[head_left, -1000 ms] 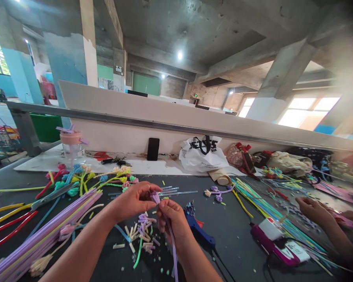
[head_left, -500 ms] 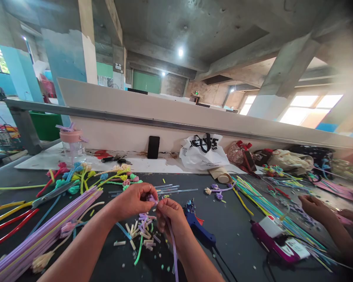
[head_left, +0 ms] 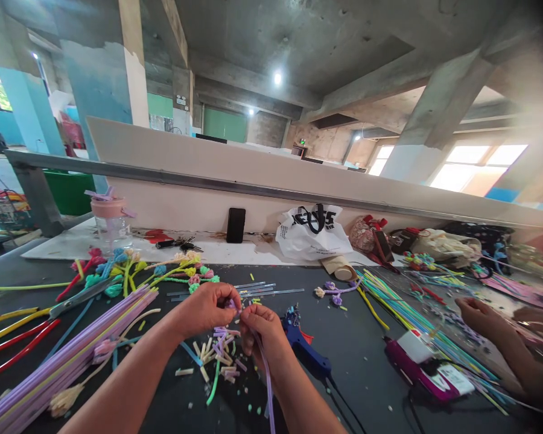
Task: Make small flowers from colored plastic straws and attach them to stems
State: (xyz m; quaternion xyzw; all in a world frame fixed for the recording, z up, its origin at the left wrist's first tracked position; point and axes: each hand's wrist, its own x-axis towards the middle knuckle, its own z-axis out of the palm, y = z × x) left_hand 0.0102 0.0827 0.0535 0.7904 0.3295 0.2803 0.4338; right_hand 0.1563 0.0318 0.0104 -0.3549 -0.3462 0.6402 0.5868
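Observation:
My left hand pinches a small purple bud-like piece, mostly hidden by the fingers. Close against it, my right hand is closed around a purple pipe cleaner, whose long end hangs down past the wrist. The fingertips of both hands nearly meet. Below them lies a pile of short cut pieces in purple and cream. A blue glue gun rests just right of my right hand. Behind the hands are clear glue sticks.
A bundle of purple pipe cleaners and large scissors lie on the left. Finished coloured flowers are behind them. A purple power strip sits right, near a co-worker's hand. A phone leans at the back.
My hands stay almost in place, with only slight finger movement at the purple piece. The co-worker's hands at the right have shifted a little.

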